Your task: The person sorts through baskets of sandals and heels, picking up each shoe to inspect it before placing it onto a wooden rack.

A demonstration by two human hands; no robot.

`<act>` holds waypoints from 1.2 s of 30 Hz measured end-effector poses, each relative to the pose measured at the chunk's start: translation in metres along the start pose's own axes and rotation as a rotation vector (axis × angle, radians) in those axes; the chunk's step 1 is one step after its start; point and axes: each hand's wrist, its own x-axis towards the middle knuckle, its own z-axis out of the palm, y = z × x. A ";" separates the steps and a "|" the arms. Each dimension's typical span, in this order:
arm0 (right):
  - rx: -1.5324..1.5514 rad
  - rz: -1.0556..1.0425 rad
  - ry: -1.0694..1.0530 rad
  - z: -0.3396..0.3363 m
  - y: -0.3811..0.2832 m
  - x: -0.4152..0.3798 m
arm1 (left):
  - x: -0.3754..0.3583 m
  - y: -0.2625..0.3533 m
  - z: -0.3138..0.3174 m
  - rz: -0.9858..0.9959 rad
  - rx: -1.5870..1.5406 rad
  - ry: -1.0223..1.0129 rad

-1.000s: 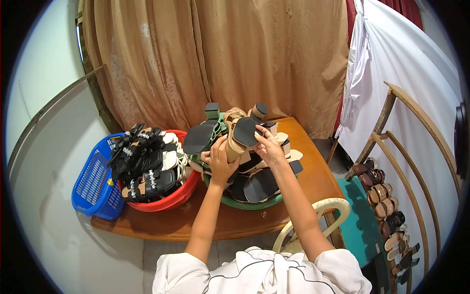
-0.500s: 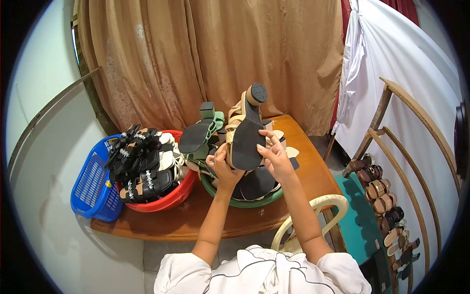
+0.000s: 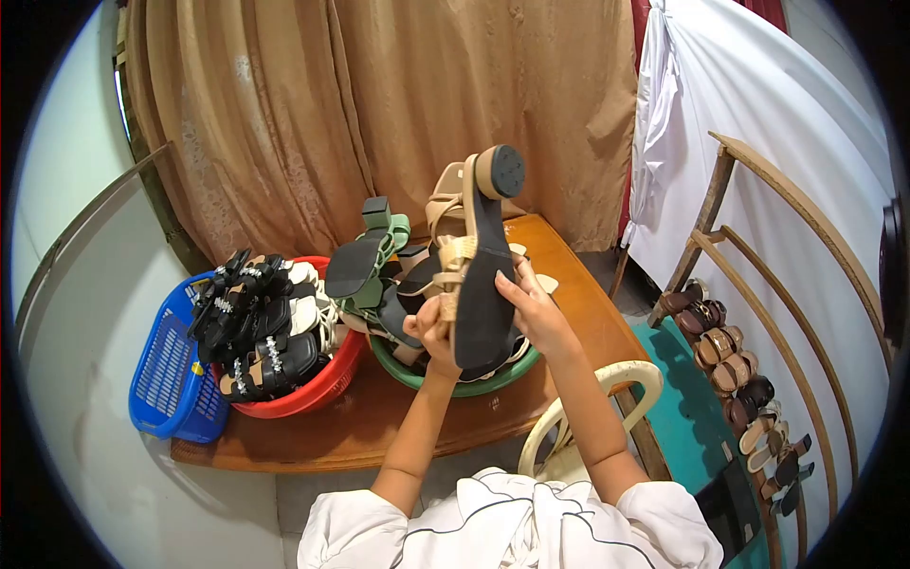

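Note:
Between my two hands I hold a beige strappy heeled sandal (image 3: 484, 275), its black sole turned partly toward me and its round heel at the top. My left hand (image 3: 435, 334) grips the strap side near the toe end. On the opposite side, my right hand (image 3: 536, 305) has its thumb against the sole, its other fingers partly hidden behind. Below and behind the held sandal is a green basin (image 3: 410, 376) full of sandals. A green strappy sandal (image 3: 360, 261) lies sole-up on the left of that pile.
A red basin (image 3: 305, 400) of black and white sandals and a blue basket (image 3: 169, 365) stand at the left of the wooden table (image 3: 284, 450). A cream plastic chair (image 3: 643, 377) is at the front right. Sandals line a wooden rack (image 3: 718, 228) on the right.
The beige sandal has turned in my hands, so more of its straps and side show and less of its sole. My right fingers have slid behind it. The view has shifted slightly.

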 end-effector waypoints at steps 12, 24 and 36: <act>0.127 -0.131 0.120 -0.045 -0.006 -0.041 | 0.011 0.024 0.016 0.118 -0.999 -0.063; -0.130 -0.145 0.288 -0.069 -0.007 -0.108 | 0.052 0.100 0.040 -1.405 -2.026 -0.681; -0.246 -0.096 0.453 -0.095 -0.017 -0.169 | 0.030 0.147 0.044 -1.329 -1.935 -0.996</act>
